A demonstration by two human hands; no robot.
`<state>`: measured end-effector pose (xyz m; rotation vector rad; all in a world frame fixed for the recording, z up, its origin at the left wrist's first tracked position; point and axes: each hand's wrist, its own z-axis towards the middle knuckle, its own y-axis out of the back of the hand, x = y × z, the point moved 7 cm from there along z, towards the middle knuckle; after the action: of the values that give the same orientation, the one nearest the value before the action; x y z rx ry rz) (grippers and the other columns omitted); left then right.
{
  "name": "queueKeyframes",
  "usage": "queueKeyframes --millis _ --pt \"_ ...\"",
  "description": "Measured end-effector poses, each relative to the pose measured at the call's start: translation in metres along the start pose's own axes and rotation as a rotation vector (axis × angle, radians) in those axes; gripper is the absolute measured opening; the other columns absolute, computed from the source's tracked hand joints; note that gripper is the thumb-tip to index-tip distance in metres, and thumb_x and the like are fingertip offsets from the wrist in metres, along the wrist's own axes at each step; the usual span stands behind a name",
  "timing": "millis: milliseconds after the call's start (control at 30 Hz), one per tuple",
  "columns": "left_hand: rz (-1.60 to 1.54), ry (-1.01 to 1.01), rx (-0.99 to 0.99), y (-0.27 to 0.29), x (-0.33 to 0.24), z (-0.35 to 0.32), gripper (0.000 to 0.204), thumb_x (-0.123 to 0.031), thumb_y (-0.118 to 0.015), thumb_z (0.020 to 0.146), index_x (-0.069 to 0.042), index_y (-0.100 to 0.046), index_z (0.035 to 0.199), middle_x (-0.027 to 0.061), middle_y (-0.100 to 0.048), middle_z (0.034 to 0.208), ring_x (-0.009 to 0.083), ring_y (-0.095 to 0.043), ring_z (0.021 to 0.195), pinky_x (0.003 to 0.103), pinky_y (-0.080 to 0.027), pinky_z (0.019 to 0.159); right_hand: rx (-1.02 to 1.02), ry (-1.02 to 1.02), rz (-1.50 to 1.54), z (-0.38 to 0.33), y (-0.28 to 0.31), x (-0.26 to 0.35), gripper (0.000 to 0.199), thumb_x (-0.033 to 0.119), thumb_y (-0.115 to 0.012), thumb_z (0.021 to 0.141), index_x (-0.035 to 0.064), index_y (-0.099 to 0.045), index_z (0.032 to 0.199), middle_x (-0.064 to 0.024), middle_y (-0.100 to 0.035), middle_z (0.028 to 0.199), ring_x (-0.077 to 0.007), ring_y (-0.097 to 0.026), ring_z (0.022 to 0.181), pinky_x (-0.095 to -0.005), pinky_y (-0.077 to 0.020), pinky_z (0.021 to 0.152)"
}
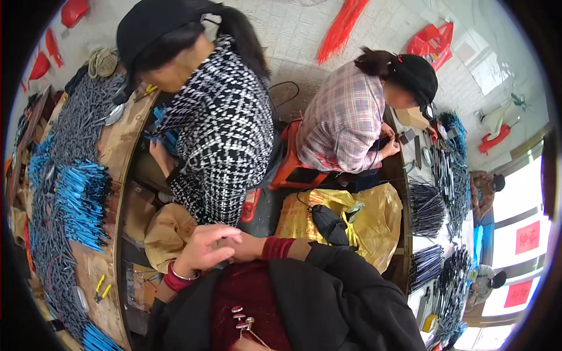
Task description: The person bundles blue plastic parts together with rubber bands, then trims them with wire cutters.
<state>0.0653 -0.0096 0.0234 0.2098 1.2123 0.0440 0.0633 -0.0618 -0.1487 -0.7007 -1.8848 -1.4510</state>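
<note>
My left hand (202, 248) comes in from the lower left, with a red cuff and a thin bracelet at the wrist. Its fingers curl over my right hand (247, 248), which reaches in from the right out of a black sleeve with a red cuff. The two hands are clasped together in front of my dark red top, and I see nothing held in them. Most of the right hand's fingers are hidden under the left. A crumpled brown bag (167, 231) lies just to the left of my hands.
A person in a black-and-white checked jacket (219, 123) bends over right ahead. Another in a plaid shirt (345, 123) sits on a red stool. The wooden table (126, 146) at left holds blue and grey rod bundles and yellow-handled pliers (102, 288). A yellow sack (363, 213) lies ahead at right.
</note>
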Motion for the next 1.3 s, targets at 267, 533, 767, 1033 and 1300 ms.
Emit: queueKeyframes --millis 267,533,767,1033,1300 --pt "0.068 0.143 -0.095 0.035 -0.014 -0.081 0.028 -0.013 -0.059 0.074 0.002 -0.06 0.097 0.0128 -0.065 0.086 0.0246 -0.064 0.078 0.031 -0.049 0.071 0.131 0.26 0.054 0.045 -0.003 0.084 0.033 0.021 -0.054 0.08 0.0035 -0.051 0.109 -0.0193 -0.059 0.094 -0.0342 -0.059 0.088 -0.0398 -0.0473 0.074" --pt "0.366 0.366 -0.505 0.03 -0.047 -0.214 0.028 -0.012 -0.061 0.073 0.001 -0.06 0.098 0.0134 -0.064 0.085 0.0263 -0.063 0.076 0.032 -0.049 0.069 0.338 0.288 0.007 0.082 -0.111 0.111 0.036 0.024 -0.054 0.08 0.0065 -0.052 0.111 -0.018 -0.062 0.086 -0.0361 -0.061 0.077 -0.0431 -0.0487 0.068" --pt "0.485 0.372 -0.825 -0.041 -0.068 -0.275 0.028 -0.016 -0.064 0.079 0.001 -0.061 0.1 0.0149 -0.064 0.086 0.0292 -0.063 0.077 0.035 -0.05 0.068 0.388 0.485 0.041 0.042 -0.135 0.142 0.015 0.024 -0.053 0.08 0.0122 -0.06 0.087 -0.0146 -0.062 0.078 -0.0349 -0.061 0.073 -0.0452 -0.0487 0.062" --pt "0.458 0.433 -1.063 -0.134 -0.069 -0.324 0.027 -0.015 -0.065 0.08 0.002 -0.061 0.1 0.0156 -0.064 0.087 0.0285 -0.063 0.079 0.035 -0.05 0.071 0.601 0.649 0.014 -0.009 -0.18 0.178 0.021 0.027 -0.054 0.081 0.0086 -0.058 0.089 -0.0154 -0.062 0.078 -0.035 -0.06 0.071 -0.0455 -0.0483 0.061" --pt "0.394 0.648 -1.368 -0.196 -0.049 -0.39 0.028 -0.02 -0.062 0.081 0.001 -0.061 0.099 0.0156 -0.065 0.086 0.0275 -0.064 0.079 0.034 -0.05 0.071 0.779 0.846 -0.255 -0.028 -0.217 0.188 0.02 0.02 -0.056 0.08 0.0064 -0.059 0.094 -0.0142 -0.062 0.082 -0.033 -0.06 0.074 -0.0443 -0.0486 0.062"
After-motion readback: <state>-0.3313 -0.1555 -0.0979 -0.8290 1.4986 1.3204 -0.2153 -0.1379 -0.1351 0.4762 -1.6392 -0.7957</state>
